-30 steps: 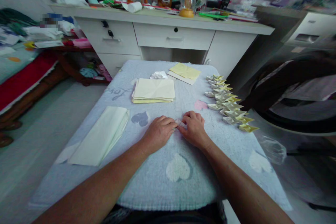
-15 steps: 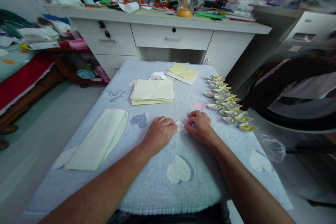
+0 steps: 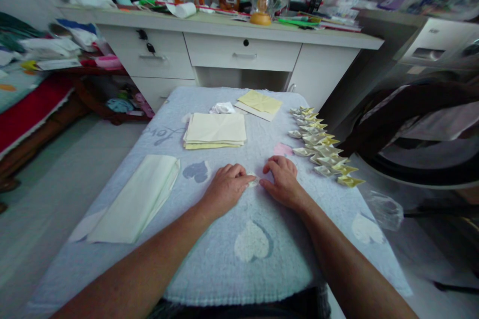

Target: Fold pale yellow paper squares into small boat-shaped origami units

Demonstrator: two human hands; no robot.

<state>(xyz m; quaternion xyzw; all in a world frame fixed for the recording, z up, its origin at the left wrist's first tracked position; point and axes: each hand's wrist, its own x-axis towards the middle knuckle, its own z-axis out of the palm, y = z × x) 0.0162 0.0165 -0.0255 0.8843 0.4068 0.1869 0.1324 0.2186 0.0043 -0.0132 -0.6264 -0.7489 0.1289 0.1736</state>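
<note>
A small, pale folded piece of paper (image 3: 254, 182) lies on the cloth-covered table between my hands. My left hand (image 3: 229, 185) rests at its left side, fingers curled and thumb stretched over the paper, pressing it. On the other side, my right hand (image 3: 281, 179) is bent, with a gap between thumb and forefinger; the thumb tip is at the paper's right end. My fingers partly cover the paper, so its exact shape is hidden. Beyond my right hand stand rows of folded paper boats (image 3: 322, 144), white and yellow.
A stack of cream paper sheets (image 3: 215, 128) lies ahead, with crumpled white paper (image 3: 222, 107) and yellow sheets (image 3: 262, 102) behind it. Folded pale paper (image 3: 136, 199) lies to the left. A cluttered white desk (image 3: 243, 55) stands beyond; a washing machine (image 3: 430, 55) is at right.
My right thumb and forefinger have moved apart, releasing their pinch at the paper's right end. My left thumb has slid rightward over the paper. The whole view has shifted slightly.
</note>
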